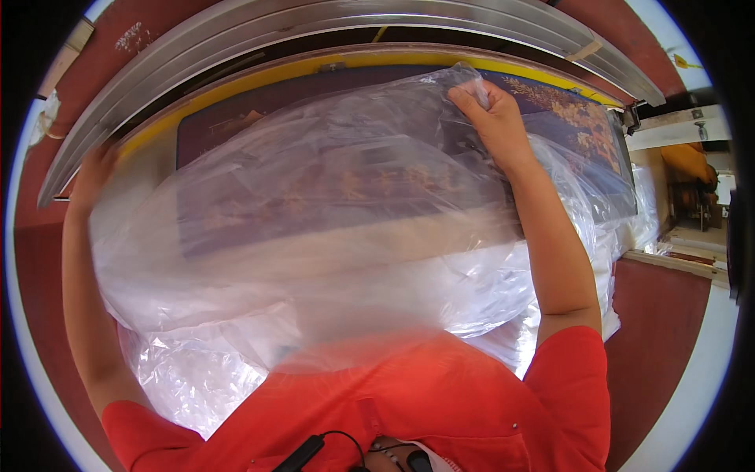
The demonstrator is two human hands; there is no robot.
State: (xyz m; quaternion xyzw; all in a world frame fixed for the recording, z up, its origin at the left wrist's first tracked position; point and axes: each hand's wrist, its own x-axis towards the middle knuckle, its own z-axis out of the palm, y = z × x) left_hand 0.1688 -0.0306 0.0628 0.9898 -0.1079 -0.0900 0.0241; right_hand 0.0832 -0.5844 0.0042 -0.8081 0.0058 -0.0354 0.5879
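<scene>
A large clear plastic sheet (pixel 338 181) spreads before me, billowing and wrinkled, and hangs down toward my red shirt. Its far right corner is pinched between the thumb and fingers of my right hand (pixel 491 118). Over at the far left, my left hand (pixel 96 173) is beside the sheet's left edge; motion smears its fingers, so its grip is unclear. Under the sheet lies a dark purple-blue panel (pixel 228 118) with a gold leafy pattern (pixel 562 110) at its right end. Lettering in its middle shows dimly through the plastic.
A silver metal rail (pixel 314 27) arches across the far side, beyond a yellow strip (pixel 275 69) along the panel's back edge. More crumpled plastic (pixel 197 377) hangs near me. Red floor (pixel 661 330) shows on the right, with a machine-like object (pixel 692 189) farther off.
</scene>
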